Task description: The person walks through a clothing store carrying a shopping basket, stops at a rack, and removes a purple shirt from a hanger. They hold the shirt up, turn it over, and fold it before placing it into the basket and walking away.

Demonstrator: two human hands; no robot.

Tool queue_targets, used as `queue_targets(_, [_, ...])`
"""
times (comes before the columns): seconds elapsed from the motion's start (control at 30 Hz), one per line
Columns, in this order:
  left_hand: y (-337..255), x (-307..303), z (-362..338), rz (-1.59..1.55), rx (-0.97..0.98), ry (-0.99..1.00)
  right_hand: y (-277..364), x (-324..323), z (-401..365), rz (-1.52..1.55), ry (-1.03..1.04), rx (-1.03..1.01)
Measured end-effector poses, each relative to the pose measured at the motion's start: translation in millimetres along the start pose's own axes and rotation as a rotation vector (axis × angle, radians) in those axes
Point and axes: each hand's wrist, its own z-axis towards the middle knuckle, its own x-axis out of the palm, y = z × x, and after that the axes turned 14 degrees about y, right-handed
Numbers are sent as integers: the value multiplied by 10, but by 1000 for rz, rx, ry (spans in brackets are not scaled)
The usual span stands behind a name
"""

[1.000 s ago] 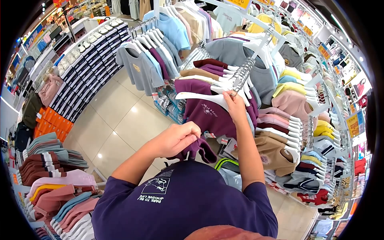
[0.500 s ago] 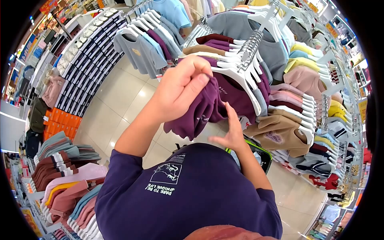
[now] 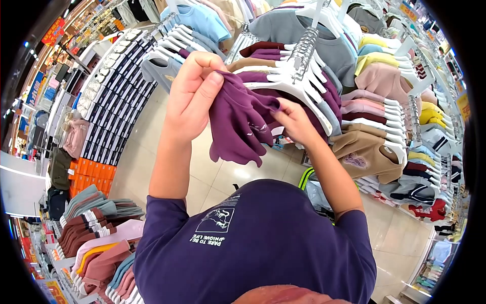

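Between my two hands hangs a purple T-shirt (image 3: pixel 238 124), bunched and off a hanger, with a small pale print on it. My left hand (image 3: pixel 195 93) pinches its upper left part between thumb and fingers. On the other side, my right hand (image 3: pixel 296 121) is closed on the shirt's right edge. Just behind the shirt, a white hanger (image 3: pixel 288 90) heads a row of clothes on a metal rail (image 3: pixel 306 50). More purple cloth hangs below that row.
To the right, a brown T-shirt (image 3: pixel 372 152) sticks out from another rack. Shoe boxes (image 3: pixel 114 106) line the left, with orange boxes (image 3: pixel 91 177) below. Folded and hung clothes (image 3: pixel 91 238) stand at lower left. A green-edged basket (image 3: pixel 306 177) is beside my body, on the tiled floor (image 3: pixel 202 177).
My right hand, open near the shirt before, has closed on its right edge. My left hand has moved left with the shirt, which is now spread wider between both hands.
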Motion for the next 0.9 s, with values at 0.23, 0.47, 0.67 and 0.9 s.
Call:
queue_targets(0.23, [48, -346, -128, 186, -98, -104, 550, -414, -12, 203, -203, -233])
queue_targets(0.47, [49, -391, -104, 603, -82, -105, 1004, -488, -135, -126, -274, -250])
queue_targets(0.67, [57, -414, -62, 829, -237, -73, 1052, -557, -253, -278, -317, -207])
queue_targets(0.9, [104, -411, -56, 569, -316, 31, 1073, -657, -378, 163, -320, -242])
